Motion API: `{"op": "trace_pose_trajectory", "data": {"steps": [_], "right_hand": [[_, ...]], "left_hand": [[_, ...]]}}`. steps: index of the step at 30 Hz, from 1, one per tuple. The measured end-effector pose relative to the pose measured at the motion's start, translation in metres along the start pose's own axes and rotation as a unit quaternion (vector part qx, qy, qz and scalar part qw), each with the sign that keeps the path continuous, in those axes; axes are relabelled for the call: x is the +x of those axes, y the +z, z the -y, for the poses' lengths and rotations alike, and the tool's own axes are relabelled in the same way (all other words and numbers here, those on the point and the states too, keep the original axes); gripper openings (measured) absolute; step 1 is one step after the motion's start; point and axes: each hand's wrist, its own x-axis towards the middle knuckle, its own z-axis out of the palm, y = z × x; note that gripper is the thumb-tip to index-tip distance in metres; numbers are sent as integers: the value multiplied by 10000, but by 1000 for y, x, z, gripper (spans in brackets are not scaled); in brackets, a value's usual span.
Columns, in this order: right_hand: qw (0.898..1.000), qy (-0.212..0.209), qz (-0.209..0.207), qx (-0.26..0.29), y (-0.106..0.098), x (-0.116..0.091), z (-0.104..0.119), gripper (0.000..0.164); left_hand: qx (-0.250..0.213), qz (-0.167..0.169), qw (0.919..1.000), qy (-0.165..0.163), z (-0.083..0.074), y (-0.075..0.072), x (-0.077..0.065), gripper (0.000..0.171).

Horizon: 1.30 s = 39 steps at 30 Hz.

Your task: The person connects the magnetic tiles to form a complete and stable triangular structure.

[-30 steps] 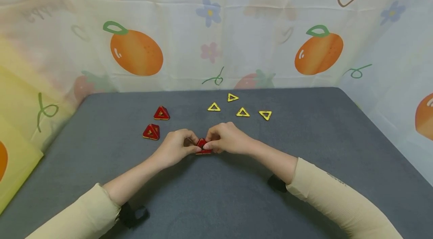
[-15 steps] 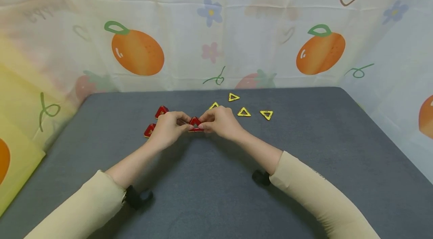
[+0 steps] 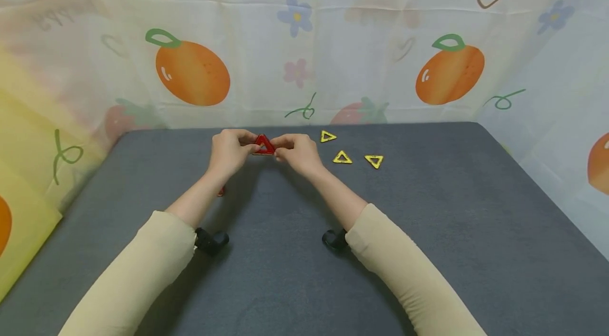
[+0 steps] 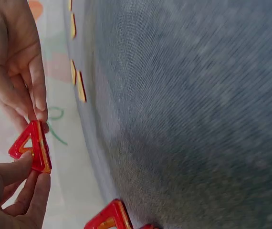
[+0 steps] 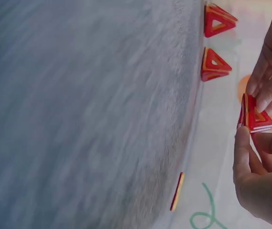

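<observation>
Both hands hold a small pyramid of red magnetic triangle tiles (image 3: pixel 264 141) above the far part of the table. My left hand (image 3: pixel 225 152) pinches its left side between thumb and fingers, plain in the left wrist view. At the opposite side the right hand (image 3: pixel 301 154) grips a corner with its thumb and fingertips. In the right wrist view the pyramid (image 5: pixel 259 117) sits between the two hands. Two more red pyramids, a farther one (image 5: pixel 218 21) and a nearer one (image 5: pixel 215 66), stand on the table; the left hand and arm mostly hide them in the head view.
Flat yellow triangle tiles (image 3: pixel 342 157) lie on the grey table (image 3: pixel 428 209) right of the hands; one is hidden behind the right hand in the head view. A patterned cloth (image 3: pixel 357 61) hangs behind the far edge.
Both hands have carried the red pyramid up, away from the body and slightly left. They now cover the farther standing pyramid, most of the nearer one and one yellow tile.
</observation>
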Motion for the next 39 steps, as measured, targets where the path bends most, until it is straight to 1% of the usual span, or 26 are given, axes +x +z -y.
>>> {"op": "trace_pose_trajectory", "data": {"steps": [3,5,11,17,19,25,33,39], "right_hand": [[9999,136,-83,36,5,4,2,23],[9997,217,-107,30,7,7,2,24],[9993,361,20,-47,14,13,-1,26],[9994,253,221,-61,19,16,-5,29],[9994,220,260,-43,20,18,-6,30],[9986,305,425,90,23,19,-8,31],[9970,335,675,-146,23,18,-11,36],[9956,291,882,-102,24,16,-13,36]], "left_hand": [[52,-13,10000,2,2,-1,6,21],[107,35,9999,-59,4,-2,8,21],[237,241,9990,-289,8,-1,12,23],[418,325,9978,-394,11,0,13,23],[495,351,9975,-370,12,1,14,23],[703,491,9957,-350,13,3,15,23],[949,748,9915,-473,12,7,15,22],[993,807,9901,-580,13,9,15,22]]}}
